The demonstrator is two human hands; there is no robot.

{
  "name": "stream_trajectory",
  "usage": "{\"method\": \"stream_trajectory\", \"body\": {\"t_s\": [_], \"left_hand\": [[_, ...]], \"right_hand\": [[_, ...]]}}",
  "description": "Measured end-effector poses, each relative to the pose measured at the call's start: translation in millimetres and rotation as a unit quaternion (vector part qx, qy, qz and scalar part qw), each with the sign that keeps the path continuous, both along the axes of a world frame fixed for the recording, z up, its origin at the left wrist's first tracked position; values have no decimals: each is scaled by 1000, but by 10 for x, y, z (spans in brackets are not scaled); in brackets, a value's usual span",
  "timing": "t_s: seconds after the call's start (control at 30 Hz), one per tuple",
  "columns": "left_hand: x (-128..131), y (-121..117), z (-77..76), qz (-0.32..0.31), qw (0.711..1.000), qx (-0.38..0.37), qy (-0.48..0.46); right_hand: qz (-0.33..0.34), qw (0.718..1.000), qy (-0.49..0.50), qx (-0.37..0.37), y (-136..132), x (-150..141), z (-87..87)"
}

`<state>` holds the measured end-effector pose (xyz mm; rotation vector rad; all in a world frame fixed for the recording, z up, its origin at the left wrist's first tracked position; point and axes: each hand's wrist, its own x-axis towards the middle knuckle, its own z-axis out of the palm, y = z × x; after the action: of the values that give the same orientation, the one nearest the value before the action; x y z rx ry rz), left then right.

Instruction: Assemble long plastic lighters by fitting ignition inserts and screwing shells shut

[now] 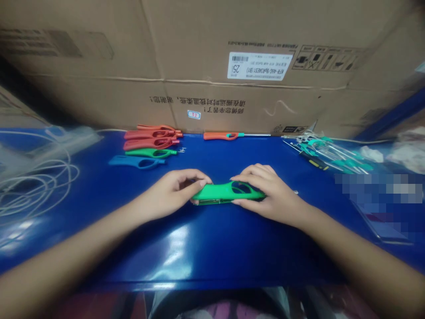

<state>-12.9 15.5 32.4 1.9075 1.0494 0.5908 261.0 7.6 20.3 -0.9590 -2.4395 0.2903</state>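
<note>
Green lighter handle [215,192], on or just above the desk [232,248]. My left hand [168,192] grips its left end; my right hand [277,188] clasps the looped end. I judge the handle partly assembled: metal shows inside, and the near seam remains open. Beyond the handle, an orange lighter [217,135] with its metal tube looks complete. Beyond it to the left, I see red handles [149,143] without tubes; beyond it to the right, teal-ended metal tubes [332,153]. Farthest from the handle stands a cardboard box [195,44], contents hidden.
</note>
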Motion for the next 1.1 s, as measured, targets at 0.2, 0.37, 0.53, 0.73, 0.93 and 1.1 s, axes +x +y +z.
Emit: {"method": "stream_trajectory", "body": {"t_s": [0.2,0.37,0.53,0.73,0.93,1.1], "left_hand": [[-24,-33,-31,-55,947,263,176],[-30,-64,-36,-101,921,290,239],[-26,-70,-50,-106,922,279,247],[-38,-46,-69,-105,922,282,245],[-22,-47,-110,-105,911,309,252],[0,-86,-116,-116,861,389,308]], "right_hand": [[-3,997,-13,-82,19,-28,-48],[-10,996,-55,-66,34,-23,-98],[-9,996,-65,-58,43,-10,-117],[-5,996,-65,-60,33,-16,-113],[0,995,-93,-25,34,-19,-120],[30,991,-127,43,35,-24,-73]]}}
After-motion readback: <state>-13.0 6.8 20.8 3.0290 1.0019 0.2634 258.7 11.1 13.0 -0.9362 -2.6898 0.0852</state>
